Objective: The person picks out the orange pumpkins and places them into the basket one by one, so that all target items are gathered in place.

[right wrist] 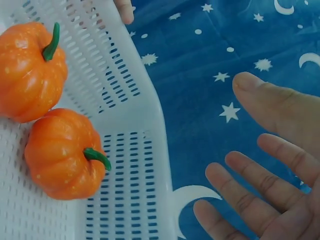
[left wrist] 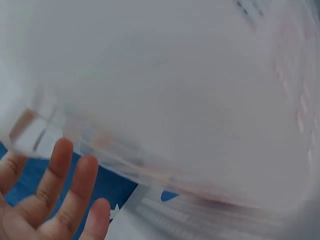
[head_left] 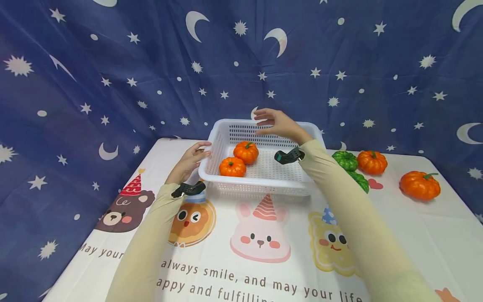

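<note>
A white plastic basket with slotted walls stands on the table. Inside, toward its left end, lie two small orange pumpkins, a rear one and a front one; both have green stems. My left hand is at the basket's left wall, its extended fingers against or very near the plastic. Over the rear part of the basket hovers my right hand, fingers spread and holding nothing. In the right wrist view both pumpkins appear apart from that hand.
Right of the basket are two green pumpkins, one behind and one partly hidden by my right sleeve. An orange pumpkin sits beside them, another farther right. A blue starry curtain hangs behind the printed tablecloth.
</note>
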A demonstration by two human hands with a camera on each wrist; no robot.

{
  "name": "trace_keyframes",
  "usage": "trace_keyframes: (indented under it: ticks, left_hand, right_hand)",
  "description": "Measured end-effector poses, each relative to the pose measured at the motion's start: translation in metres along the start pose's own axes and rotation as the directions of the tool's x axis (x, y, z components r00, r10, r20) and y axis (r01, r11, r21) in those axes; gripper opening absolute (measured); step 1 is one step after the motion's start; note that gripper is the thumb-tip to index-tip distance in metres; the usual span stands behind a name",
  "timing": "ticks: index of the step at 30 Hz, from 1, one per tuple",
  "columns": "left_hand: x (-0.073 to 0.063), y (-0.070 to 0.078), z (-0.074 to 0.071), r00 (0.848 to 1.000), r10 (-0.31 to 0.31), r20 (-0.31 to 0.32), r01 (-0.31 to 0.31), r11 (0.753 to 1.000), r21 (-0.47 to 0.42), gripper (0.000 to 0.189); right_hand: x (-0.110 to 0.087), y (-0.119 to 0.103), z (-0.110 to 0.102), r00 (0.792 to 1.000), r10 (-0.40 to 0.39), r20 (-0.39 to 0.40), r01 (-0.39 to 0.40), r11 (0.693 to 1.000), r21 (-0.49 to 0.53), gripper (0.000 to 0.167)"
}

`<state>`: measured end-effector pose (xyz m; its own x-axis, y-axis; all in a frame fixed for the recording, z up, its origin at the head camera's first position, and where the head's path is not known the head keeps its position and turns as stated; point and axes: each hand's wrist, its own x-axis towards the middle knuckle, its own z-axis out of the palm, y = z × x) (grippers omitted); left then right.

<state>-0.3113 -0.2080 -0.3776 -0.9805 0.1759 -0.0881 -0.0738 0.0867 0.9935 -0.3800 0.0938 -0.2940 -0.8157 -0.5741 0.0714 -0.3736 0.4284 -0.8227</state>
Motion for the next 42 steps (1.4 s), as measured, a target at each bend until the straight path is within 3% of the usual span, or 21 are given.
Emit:
trace_keyframes:
  ticks: [5,12,16,21,34,42]
  left_hand:
    - [0.003,-0.005,-0.003,1.0,-0.021,-0.016,0.022,0.999,0.034,0.051]
    - [0.0,0.004,-0.007,0.999,-0.042,-0.018,0.044,0.991,0.124,0.062]
    - [0.001,0.007,-0.011,0.997,-0.068,0.029,0.061,0.979,0.192,0.057]
    - [0.004,0.007,-0.016,0.994,-0.066,0.091,0.039,0.961,0.275,0.054]
    - [0.008,-0.002,-0.017,0.987,-0.018,0.157,-0.027,0.959,0.283,0.056]
    - [0.007,-0.011,-0.016,0.99,0.058,0.132,-0.089,0.966,0.244,0.053]
  right_hand:
    - [-0.014,-0.004,-0.006,1.0,-0.017,0.006,0.017,0.999,-0.033,0.062]
    - [-0.039,-0.008,-0.015,1.0,-0.028,-0.006,0.028,0.997,-0.072,0.059]
    - [-0.051,-0.009,-0.019,1.0,-0.023,-0.018,0.021,0.995,-0.096,0.057]
    - [-0.068,-0.009,-0.025,0.999,-0.003,-0.043,-0.002,0.994,-0.108,0.054]
    - [-0.111,0.0,-0.047,0.994,-0.007,-0.112,-0.002,0.997,-0.079,0.05]
    - [-0.131,0.005,-0.059,0.988,-0.001,-0.155,-0.018,0.993,-0.117,0.05]
